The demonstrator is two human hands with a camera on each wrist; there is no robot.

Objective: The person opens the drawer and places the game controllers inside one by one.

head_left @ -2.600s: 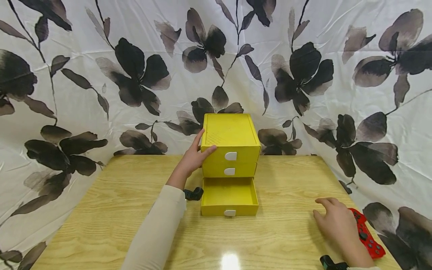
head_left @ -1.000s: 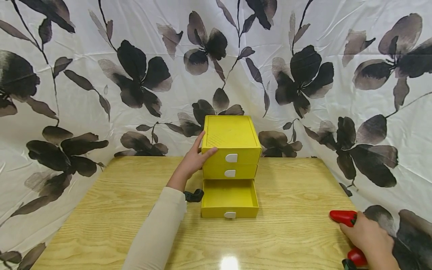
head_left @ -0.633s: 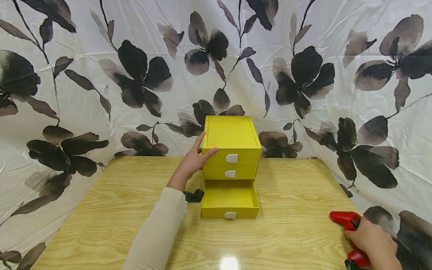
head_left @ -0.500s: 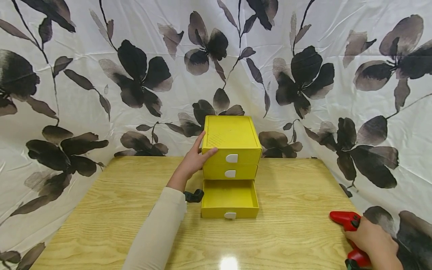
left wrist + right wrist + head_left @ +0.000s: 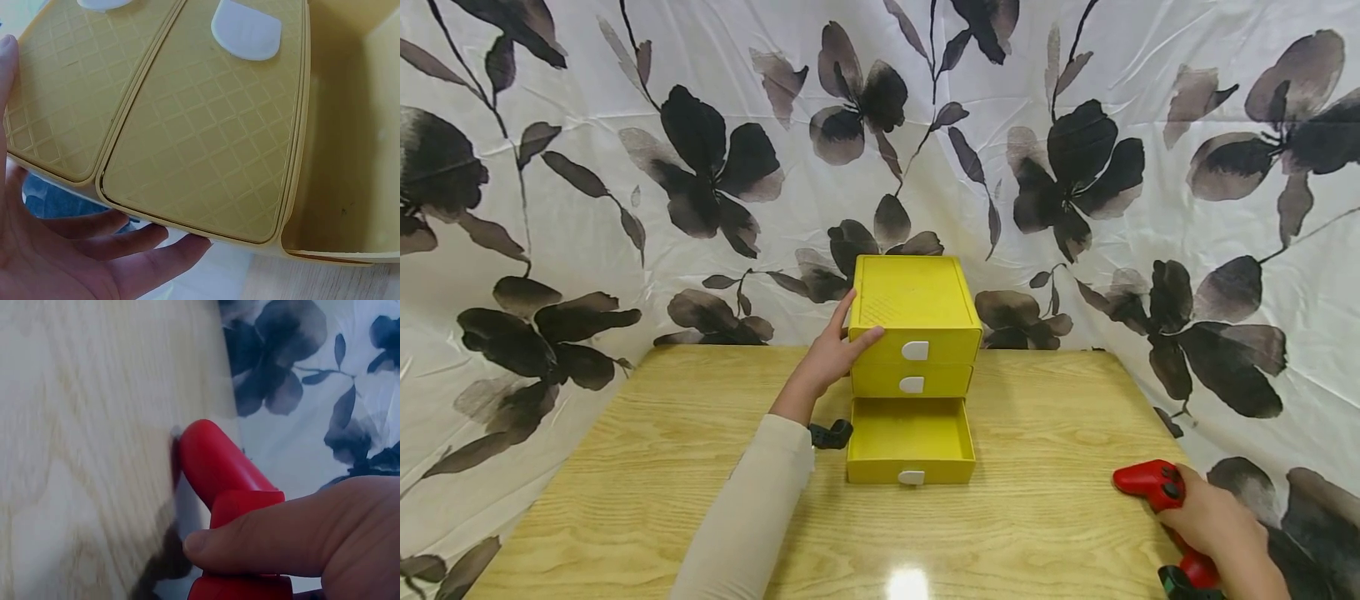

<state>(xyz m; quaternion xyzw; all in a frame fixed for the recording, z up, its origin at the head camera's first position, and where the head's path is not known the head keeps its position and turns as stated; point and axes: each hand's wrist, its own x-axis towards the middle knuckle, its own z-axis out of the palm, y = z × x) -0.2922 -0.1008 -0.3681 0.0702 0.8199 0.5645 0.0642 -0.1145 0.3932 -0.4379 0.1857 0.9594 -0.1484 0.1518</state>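
L hand (image 5: 829,354) is bracing the small yellow plastic three-drawer cabinet (image 5: 914,310), frame centre, fingers straight along its left side, thumb on front edge. Bottom drawer (image 5: 910,440) is sitting pulled out. R hand (image 5: 1213,521) is gripping red plastic game controller (image 5: 1150,484), lower right, above light wooden table (image 5: 647,467).

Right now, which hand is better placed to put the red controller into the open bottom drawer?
The right hand, probably: it already holds the red controller. The left hand rests against the yellow drawer unit, steadying it above the open bottom drawer.
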